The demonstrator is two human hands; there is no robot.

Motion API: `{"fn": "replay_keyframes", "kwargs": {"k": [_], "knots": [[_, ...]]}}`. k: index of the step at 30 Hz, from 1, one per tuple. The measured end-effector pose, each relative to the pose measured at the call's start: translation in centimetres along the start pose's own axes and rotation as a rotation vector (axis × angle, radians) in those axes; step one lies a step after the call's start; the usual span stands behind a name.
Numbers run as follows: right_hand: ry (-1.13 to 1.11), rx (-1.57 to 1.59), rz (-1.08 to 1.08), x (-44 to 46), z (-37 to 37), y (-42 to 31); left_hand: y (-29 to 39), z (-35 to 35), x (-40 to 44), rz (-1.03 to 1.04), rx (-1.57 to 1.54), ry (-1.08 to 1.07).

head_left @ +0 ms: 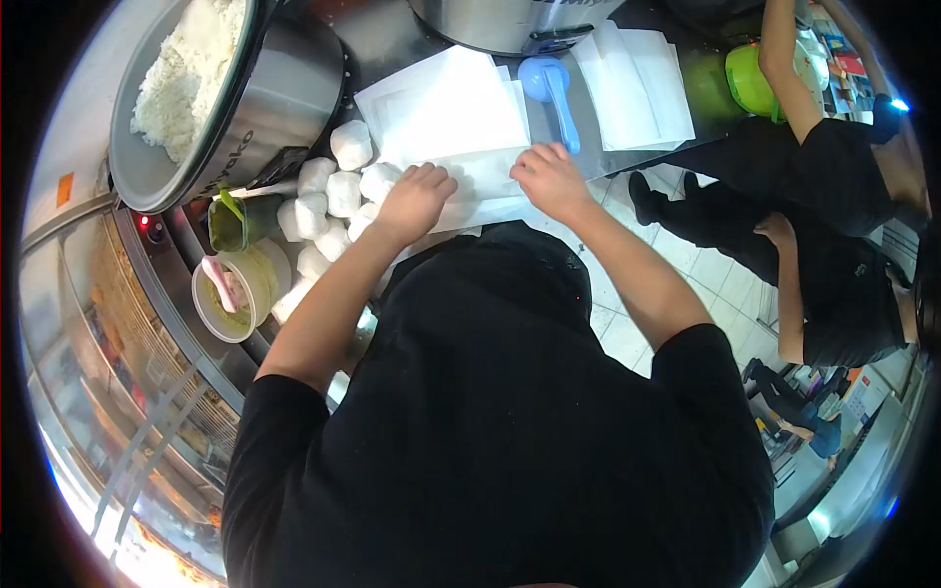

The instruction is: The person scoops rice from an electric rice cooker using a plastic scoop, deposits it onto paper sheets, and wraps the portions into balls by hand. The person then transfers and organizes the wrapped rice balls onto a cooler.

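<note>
My left hand (420, 201) lies at the left end of a sheet of white paper (480, 183) near the counter's front edge, its fingers curled together. At the sheet's right end is my right hand (551, 181), fingers bent and pressed together on the paper. What the fingertips pinch is too small to make out beyond the paper edge. Beyond the hands lies a stack of white paper (446, 103). Several white wrapped bundles (343, 193) are piled left of my left hand. A blue scoop (554, 93) rests right of the stack.
An open rice cooker (294, 88) full of white rice (196, 78) stands at upper left. Below it are a green container (245, 230) and a white tub (270, 284) with a pink-handled utensil. More paper sheets (637, 88) lie right. Co-workers (833, 265) stand at right.
</note>
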State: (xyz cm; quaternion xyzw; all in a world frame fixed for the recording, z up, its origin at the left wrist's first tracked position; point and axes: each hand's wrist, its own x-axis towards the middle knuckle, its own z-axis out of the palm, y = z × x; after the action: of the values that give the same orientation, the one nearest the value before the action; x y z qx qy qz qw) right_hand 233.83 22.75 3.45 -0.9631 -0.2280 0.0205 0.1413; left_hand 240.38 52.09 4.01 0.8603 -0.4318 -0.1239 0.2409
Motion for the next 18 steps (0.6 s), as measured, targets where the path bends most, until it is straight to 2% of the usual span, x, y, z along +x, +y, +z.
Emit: {"fn": "replay_keyframes", "kwargs": {"k": [2,3,5,9,13,15,16,18], "knots": [[0.039,0.036,0.025,-1.1,2.1,-0.7,-0.2,1.5,-0.9,0.098,0.183,-0.012],[0.082,0.069,0.052,-1.3,2.7,-1.1,-0.5,2.0,-1.0,0.092,0.179,-0.017],[0.074,0.127,0.067,-1.7,3.6,-1.7,-1.2,2.9,-1.3,0.095,0.102,0.108],[0.149,0.169,0.067,-1.6,1.5,-2.6,0.3,1.4,-1.3,0.002,0.067,0.094],[0.153,0.104,0.012,-2.1,2.3,-1.9,-0.3,1.7,-1.5,0.005,0.091,0.083],[-0.078,0.142,0.088,-1.4,3.4,-0.7,-2.7,3.4,-0.8,-0.076,0.029,-0.044],[-0.078,0.143,0.091,0.0,2.3,-0.7,-2.3,2.5,0.4,-0.074,0.029,-0.046],[-0.306,0.532,0.635,3.1,0.8,-1.1,-1.1,0.8,3.0,-0.452,-0.148,-0.244]]}}
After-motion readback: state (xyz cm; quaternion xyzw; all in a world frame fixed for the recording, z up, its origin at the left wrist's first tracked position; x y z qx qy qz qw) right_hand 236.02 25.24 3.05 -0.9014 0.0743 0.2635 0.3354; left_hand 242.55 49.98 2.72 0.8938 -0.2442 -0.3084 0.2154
